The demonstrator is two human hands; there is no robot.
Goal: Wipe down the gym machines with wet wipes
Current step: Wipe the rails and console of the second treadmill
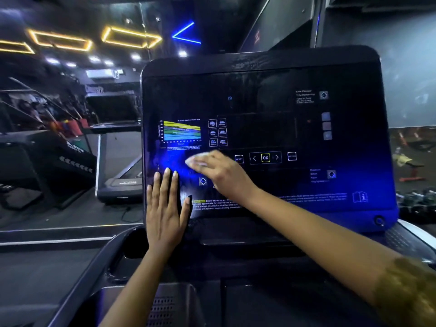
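Observation:
A treadmill's black console panel (264, 102) fills the middle of the head view, with a coloured heart-rate chart (181, 133) and an OK button row (265, 157). My right hand (221, 173) presses a white wet wipe (198, 160) against the panel, left of the RESET button; the fingers lie over the wipe and most of it is hidden. My left hand (165, 204) lies flat with straight fingers on the panel's lower left corner, just below and left of the wipe.
The console's lower tray and cup holder (134, 241) sit under my left wrist. Other treadmills (118, 147) stand to the left behind a mirror or glass wall. Dumbbells (417, 197) and a bench lie at the right.

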